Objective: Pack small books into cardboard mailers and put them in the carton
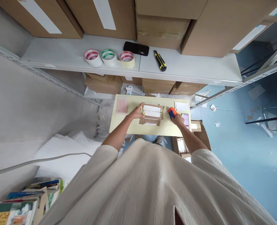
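A small cardboard box with white labels and shiny tape at its edges lies mid-table. My left hand grips its left end, thumb and fingers on either side of the corner. To the right of the box, my right hand is closed around an orange and blue tape dispenser, which is apart from the box. A phone with a lit screen lies just right of that hand, and a white sheet of paper is behind it. All rest on a pale yellow table.
On the grey shelf beyond are several tape rolls, a black phone and a yellow-black utility knife. Large cartons stand behind them. An open carton sits right of the table; books lie lower left.
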Demonstrator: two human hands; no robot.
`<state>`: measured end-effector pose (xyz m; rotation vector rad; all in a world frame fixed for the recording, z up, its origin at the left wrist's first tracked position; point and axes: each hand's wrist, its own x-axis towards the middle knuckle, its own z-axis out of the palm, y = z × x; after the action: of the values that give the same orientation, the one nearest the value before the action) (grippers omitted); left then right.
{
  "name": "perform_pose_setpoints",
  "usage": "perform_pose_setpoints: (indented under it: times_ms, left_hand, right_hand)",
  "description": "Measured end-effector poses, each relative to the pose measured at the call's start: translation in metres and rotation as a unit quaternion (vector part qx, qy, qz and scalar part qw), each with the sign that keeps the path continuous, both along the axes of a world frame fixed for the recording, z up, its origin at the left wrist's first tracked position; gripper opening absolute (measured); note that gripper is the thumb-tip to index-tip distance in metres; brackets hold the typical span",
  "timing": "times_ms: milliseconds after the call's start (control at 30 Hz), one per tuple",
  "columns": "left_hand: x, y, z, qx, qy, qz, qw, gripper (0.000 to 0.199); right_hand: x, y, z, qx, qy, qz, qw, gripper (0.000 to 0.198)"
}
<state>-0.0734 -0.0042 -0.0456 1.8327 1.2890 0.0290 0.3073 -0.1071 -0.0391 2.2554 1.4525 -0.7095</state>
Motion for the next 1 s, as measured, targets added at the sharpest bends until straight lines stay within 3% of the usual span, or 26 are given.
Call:
perform_pose_setpoints:
  times_ms: [100,200,333,500,567,667,733,867,933,1000]
  left_hand:
    - [-0.002,0.001,0.000,-0.035,-0.001,0.011,0.999,0.146]
    - [-0.003,0.004,0.001,-0.040,0.000,0.011,0.999,0.140]
    - [0.003,0.012,0.001,-0.010,-0.008,0.050,0.999,0.105]
    - [0.015,0.016,-0.002,-0.011,-0.014,0.107,0.994,0.082]
    - [0.017,0.015,-0.001,-0.009,-0.015,0.113,0.993,0.072]
    - [0.016,0.016,0.001,0.022,-0.056,0.143,0.988,0.063]
    - [0.016,0.019,0.004,0.062,-0.109,0.172,0.977,0.057]
    - [0.018,0.026,0.010,0.127,-0.199,0.231,0.944,0.032]
    - [0.020,0.024,0.009,0.137,-0.208,0.250,0.936,0.017]
    - [0.019,0.017,0.005,0.136,-0.187,0.261,0.937,0.006]
  right_hand:
    - [-0.008,-0.004,-0.005,-0.010,0.001,0.000,1.000,0.050]
    - [-0.025,-0.001,0.001,0.037,-0.012,0.000,0.999,0.055]
    - [-0.056,0.019,0.017,0.136,0.089,0.008,0.987,0.061]
    - [-0.082,0.044,0.029,0.113,0.117,0.061,0.985,0.095]
    - [-0.085,0.047,0.034,0.104,0.097,0.082,0.986,0.098]
    - [-0.083,0.047,0.039,0.131,0.078,0.099,0.983,0.085]
    - [-0.080,0.047,0.040,0.203,0.099,0.084,0.970,0.074]
    - [-0.075,0.047,0.032,0.392,0.214,0.011,0.895,0.050]
    - [-0.075,0.044,0.025,0.417,0.253,-0.010,0.873,0.042]
    - [-0.077,0.035,0.014,0.403,0.273,-0.026,0.873,0.038]
